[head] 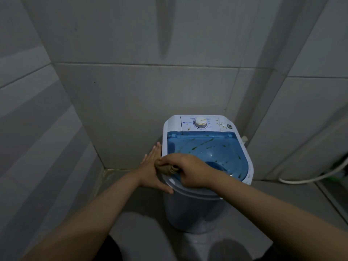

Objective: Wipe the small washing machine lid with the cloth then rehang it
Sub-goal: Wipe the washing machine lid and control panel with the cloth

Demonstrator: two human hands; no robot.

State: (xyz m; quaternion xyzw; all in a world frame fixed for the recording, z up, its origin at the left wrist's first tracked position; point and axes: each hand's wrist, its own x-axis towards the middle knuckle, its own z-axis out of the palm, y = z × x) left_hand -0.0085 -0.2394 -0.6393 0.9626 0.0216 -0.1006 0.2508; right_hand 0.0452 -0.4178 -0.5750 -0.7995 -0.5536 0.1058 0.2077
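A small white washing machine (194, 210) stands on the floor in a tiled corner. Its blue see-through lid (211, 149) carries brownish-green smears. My right hand (190, 170) is shut on a bunched brown cloth (166, 169) and presses it onto the lid's near left corner. My left hand (152, 168) lies flat, fingers spread, against the machine's left side at the rim. The white control panel (212, 125) behind the lid holds a round dial (200, 122) and also shows brown spots.
Grey tiled walls close in at the back, left and right. A white hose (310, 178) curves along the floor at the right wall. My dark-clothed knees show at the bottom edge.
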